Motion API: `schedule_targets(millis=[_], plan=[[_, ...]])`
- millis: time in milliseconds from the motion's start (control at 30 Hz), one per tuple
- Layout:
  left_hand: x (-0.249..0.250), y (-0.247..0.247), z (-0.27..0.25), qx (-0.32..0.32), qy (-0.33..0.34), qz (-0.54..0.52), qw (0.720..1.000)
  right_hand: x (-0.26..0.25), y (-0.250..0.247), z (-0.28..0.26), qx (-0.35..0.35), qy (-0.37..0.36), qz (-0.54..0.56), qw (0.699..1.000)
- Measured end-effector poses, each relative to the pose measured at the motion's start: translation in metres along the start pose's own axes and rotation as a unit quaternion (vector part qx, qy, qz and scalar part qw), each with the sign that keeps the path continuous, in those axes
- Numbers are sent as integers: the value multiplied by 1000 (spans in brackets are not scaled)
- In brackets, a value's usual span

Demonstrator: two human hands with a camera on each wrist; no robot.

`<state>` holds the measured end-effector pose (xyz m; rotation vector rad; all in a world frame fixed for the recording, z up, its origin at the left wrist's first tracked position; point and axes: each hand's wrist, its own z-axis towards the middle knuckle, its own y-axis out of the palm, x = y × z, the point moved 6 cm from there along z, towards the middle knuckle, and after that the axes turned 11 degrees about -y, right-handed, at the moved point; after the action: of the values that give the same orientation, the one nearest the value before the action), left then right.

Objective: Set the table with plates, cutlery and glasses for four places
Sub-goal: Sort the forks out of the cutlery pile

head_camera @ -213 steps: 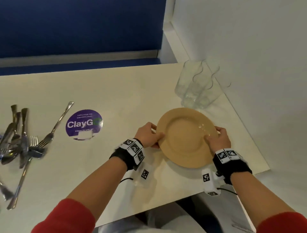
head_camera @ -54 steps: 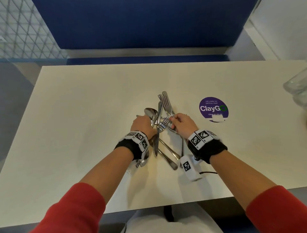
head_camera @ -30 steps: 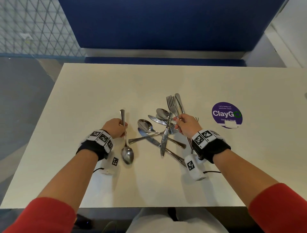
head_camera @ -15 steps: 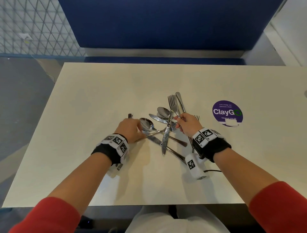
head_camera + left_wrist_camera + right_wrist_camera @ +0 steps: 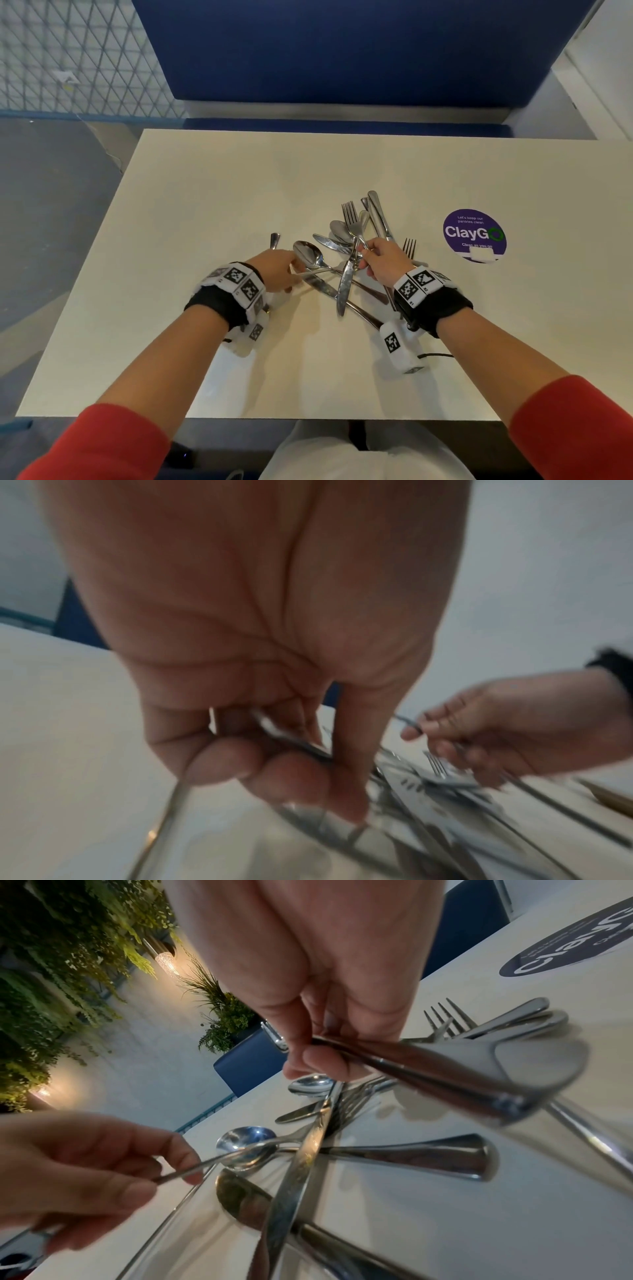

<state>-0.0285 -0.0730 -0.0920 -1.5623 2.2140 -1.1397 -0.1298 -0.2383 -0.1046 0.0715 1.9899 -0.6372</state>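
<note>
Barely started, by the look of it. Shiny steel cutlery pile (image 5: 346, 260) heaped on pale worktop (image 5: 205, 192) between both sets of fingers. Left hand (image 5: 277, 274) pinched a spoon handle, right hand (image 5: 383, 262) gripped a handle. No plates or glasses in view.

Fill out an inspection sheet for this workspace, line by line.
Surface: cream rectangular table.
Job's things: pile of steel cutlery; no plates or glasses in view.
Clutter: round purple ClayGo sticker.
Hands: left hand pinches a steel spoon handle; right hand grips a steel fork and knife.
Cables: black wire from the right wrist camera.
Surroundings: blue upholstered bench, mesh fence.
</note>
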Motion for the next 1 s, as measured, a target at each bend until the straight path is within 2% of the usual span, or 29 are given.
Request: schedule_targets(millis=[167, 300, 400, 467, 533, 633, 733, 800, 1000], plan=[[-6, -34, -15, 11, 2, 1, 1000, -4, 5, -4, 6, 6, 38, 999], [-22, -52, -21, 47, -24, -101, 993, -17, 9, -5, 14, -11, 101, 995], [-13, -51, -23, 67, 14, -258, 964, -32, 11, -4, 23, -25, 162, 986], [4, -37, -23, 39, 45, -363, 930, -43, 15, -3, 21, -21, 207, 978], [22, -22, -20, 8, 63, -423, 904, -53, 18, -1, 28, -19, 242, 970], [39, -4, -16, -11, 70, -469, 880, -59, 16, 0, 57, -8, 285, 957], [49, 4, -14, -8, 84, -470, 879, -54, 11, 3, 77, 2, 271, 960], [57, 10, -15, -41, 99, -506, 856, -50, 10, 4, 87, 13, 274, 958], [70, 16, -12, -56, 112, -554, 823, -53, 4, 8, 109, -21, 279, 954]])
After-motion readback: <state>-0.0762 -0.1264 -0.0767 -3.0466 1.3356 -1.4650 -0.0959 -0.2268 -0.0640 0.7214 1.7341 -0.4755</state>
